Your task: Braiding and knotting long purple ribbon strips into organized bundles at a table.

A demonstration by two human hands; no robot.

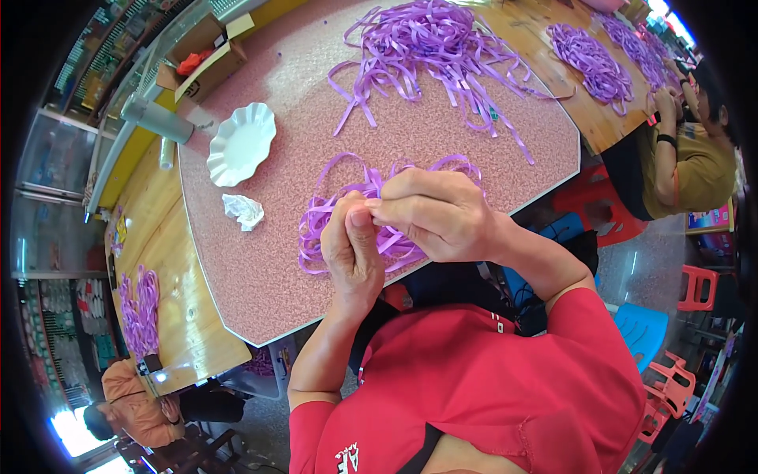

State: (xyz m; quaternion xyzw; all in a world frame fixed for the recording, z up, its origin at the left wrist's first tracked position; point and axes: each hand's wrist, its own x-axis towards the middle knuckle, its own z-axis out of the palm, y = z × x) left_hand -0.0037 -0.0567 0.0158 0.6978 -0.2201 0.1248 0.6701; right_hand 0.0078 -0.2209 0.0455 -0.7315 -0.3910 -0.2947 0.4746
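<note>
My left hand [353, 249] and my right hand [442, 213] meet over the near part of the table, fingertips pinched together. What sits between the fingertips is too small or hidden to make out. Just beneath and behind both hands lies a loose bundle of purple ribbon straps [320, 217], looped on the pink speckled tabletop [260, 292]; my hands cover part of it. A much larger heap of the same purple straps [426, 39] is piled at the far side, with loose ends trailing toward me.
Left of the bundle are a white scalloped dish [242, 144], a crumpled white tissue [243, 212], a grey-green bottle [156, 118] and an open cardboard box [207, 59]. Co-workers sit at far right [691, 166] and lower left [134, 403], near more purple straps [591, 67].
</note>
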